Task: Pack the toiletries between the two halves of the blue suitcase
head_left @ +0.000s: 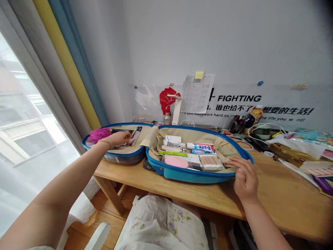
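Observation:
A blue hard-shell suitcase (pixel 199 176) lies open on the desk, both halves facing up. My left hand (pixel 119 139) reaches into the left half with closed fingers, beside a flat printed pack (pixel 134 136); what it grips is hidden. A purple bath puff (pixel 99 134) sits left of that hand. At the right half's near corner, my right hand (pixel 246 175) lies over the rim, fingers inside and thumb outside. That half holds a toothpaste box (pixel 201 146), a pack of cotton swabs (pixel 211 162), a pink oval pad (pixel 176 161) and a green strip (pixel 171 152).
The wooden desk (pixel 275 194) carries clutter on the right, including a brown pouch (pixel 288 154), white cables and a bottle (pixel 256 114). A white lamp stand (pixel 177 111) rises behind the suitcase. Curtains (pixel 70 66) hang at the left by the window.

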Demonstrator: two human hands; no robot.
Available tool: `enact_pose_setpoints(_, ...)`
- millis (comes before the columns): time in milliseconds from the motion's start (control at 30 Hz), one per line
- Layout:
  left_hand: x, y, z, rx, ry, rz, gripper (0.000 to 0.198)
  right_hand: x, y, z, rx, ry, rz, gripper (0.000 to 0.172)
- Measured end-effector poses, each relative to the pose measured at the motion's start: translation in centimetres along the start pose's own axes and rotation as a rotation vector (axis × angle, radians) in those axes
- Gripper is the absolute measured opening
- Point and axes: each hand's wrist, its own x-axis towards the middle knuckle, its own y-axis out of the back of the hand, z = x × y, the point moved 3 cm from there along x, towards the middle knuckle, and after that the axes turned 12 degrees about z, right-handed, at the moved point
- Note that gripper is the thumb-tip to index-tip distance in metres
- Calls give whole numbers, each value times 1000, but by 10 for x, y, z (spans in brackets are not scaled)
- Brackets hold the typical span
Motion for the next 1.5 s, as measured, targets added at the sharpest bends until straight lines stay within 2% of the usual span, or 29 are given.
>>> enact_pose_setpoints(100, 7, 24, 36, -62, -133, 146, 40, 0, 0, 0, 1, -18, -1, 43)
enact_pose_setpoints(200, 15, 36, 86, -117, -315, 224, 45, -1, 0, 0, -4, -26, -7, 44)
enact_pose_setpoints(300, 22, 27, 137, -93, -523, 201, 42, -1, 0, 1, -3, -22, -6, 42)
enact_pose_setpoints(400, 31, 7, 170, -40, -605, 125, 39, -1, 1, 1, 5, -14, -9, 41)
enact_pose_setpoints(500, 37, -9, 184, -17, -604, 72, 36, -1, 1, 0, 10, -23, -20, 42)
enact_pose_setpoints(600, 40, -17, 188, 0, -582, 40, 38, -1, 1, 0, 11, -31, -16, 43)
enact_pose_setpoints(900, 34, -17, 194, -34, -536, 8, 25, 0, 0, -1, 14, -28, -14, 43)
enact_pose_setpoints(967, 33, -9, 189, -58, -519, 40, 25, 0, 0, 0, 14, -31, -10, 43)
enact_pose_setpoints(1033, 35, 3, 174, -85, -475, 111, 31, -1, 0, 0, 19, -30, -4, 41)
enact_pose_setpoints(1133, 39, 22, 131, -90, -343, 220, 36, -1, 0, 1, 25, -19, -5, 40)
enact_pose_setpoints(1200, 40, 27, 93, -56, -230, 222, 38, 0, 0, 1, 18, -10, -15, 41)
enact_pose_setpoints(1267, 36, 22, 56, -2, -121, 149, 37, 0, 0, 0, 13, 2, -11, 41)
enact_pose_setpoints(1367, 23, 3, 13, 71, -4, -27, 30, -1, 0, 0, 13, 25, 0, 39)
enact_pose_setpoints(1433, 13, -11, -5, 92, 28, -123, 23, -1, 0, 0, 20, 30, 2, 38)
enact_pose_setpoints(1500, 6, -22, -15, 98, 36, -173, 26, 0, 0, -1, 33, 27, 4, 37)
